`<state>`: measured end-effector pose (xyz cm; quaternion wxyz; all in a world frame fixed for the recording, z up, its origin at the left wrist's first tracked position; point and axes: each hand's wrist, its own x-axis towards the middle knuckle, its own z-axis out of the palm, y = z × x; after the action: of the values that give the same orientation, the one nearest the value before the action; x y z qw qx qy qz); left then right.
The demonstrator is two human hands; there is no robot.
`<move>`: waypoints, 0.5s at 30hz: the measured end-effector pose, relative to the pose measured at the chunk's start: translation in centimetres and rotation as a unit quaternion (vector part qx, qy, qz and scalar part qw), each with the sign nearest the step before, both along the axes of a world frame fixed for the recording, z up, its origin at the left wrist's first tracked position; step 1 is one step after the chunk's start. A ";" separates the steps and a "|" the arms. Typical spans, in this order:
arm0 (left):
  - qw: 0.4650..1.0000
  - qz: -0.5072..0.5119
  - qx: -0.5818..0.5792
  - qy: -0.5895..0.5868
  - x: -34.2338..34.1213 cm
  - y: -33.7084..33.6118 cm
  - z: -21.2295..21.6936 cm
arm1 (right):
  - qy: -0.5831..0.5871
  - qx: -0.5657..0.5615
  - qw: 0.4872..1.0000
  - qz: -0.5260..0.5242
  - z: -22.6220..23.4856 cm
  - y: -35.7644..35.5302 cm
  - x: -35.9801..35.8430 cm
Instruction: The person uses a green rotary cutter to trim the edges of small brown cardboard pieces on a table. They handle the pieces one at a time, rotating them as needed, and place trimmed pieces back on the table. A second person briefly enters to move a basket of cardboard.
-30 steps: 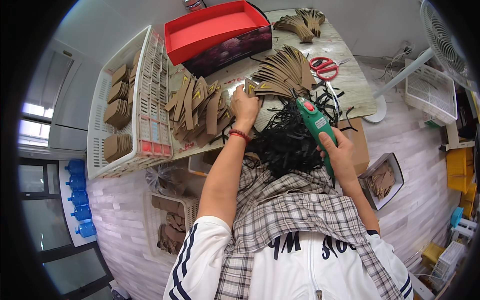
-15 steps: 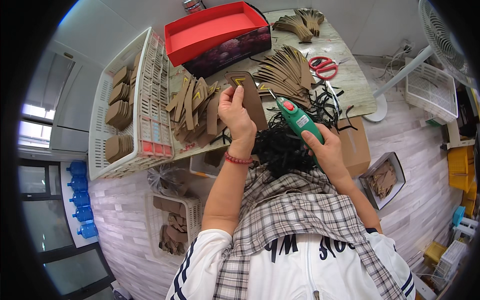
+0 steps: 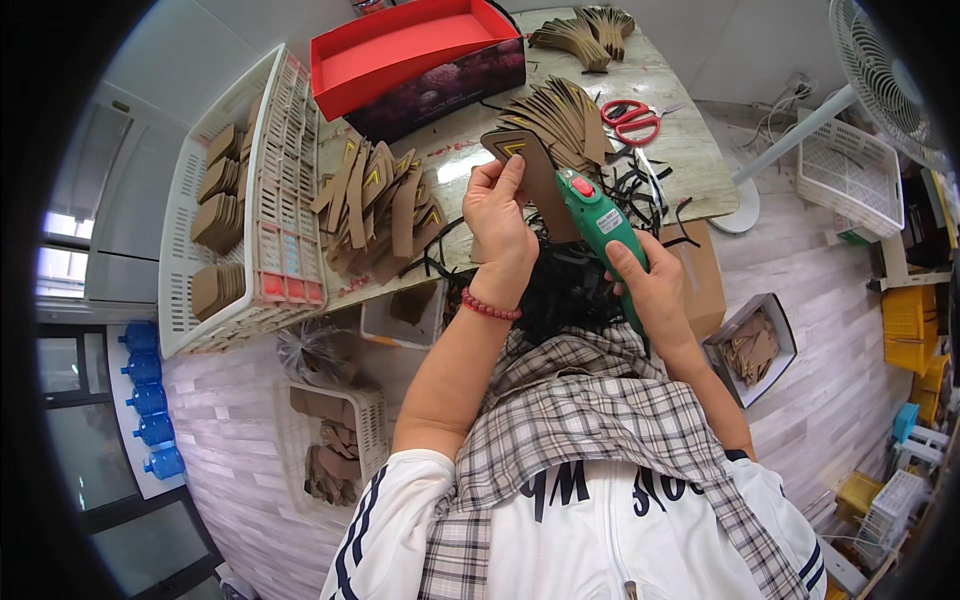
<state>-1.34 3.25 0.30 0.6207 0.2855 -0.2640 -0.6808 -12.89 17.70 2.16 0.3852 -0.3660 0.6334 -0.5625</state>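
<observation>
the left hand is pinched closed, thumb and fingers gripping a brown panel with a yellow v mark, held up over the near side of the desk. the right hand is wrapped around a green tool, its front end at the panel's right edge; whether they touch cannot be told. black strips lie nearer the person. brown pieces are heaped to the left, red-handled scissors far right.
</observation>
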 end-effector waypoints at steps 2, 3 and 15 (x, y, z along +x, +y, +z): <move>1.000 -0.008 0.009 -0.016 0.0 0.1 -0.3 | 0.002 0.004 1.000 0.000 0.3 0.1 -0.1; 1.000 -0.013 0.013 -0.024 0.0 0.2 -0.4 | 0.004 0.006 1.000 0.003 0.5 0.1 -0.2; 0.996 -0.051 -0.016 -0.074 0.3 0.7 -1.4 | 0.001 0.003 1.000 -0.001 0.6 0.0 -0.7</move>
<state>-1.02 3.99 -1.09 0.5684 0.3118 -0.3344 -0.6840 -13.61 17.66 2.76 0.3854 -0.3649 0.6360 -0.5602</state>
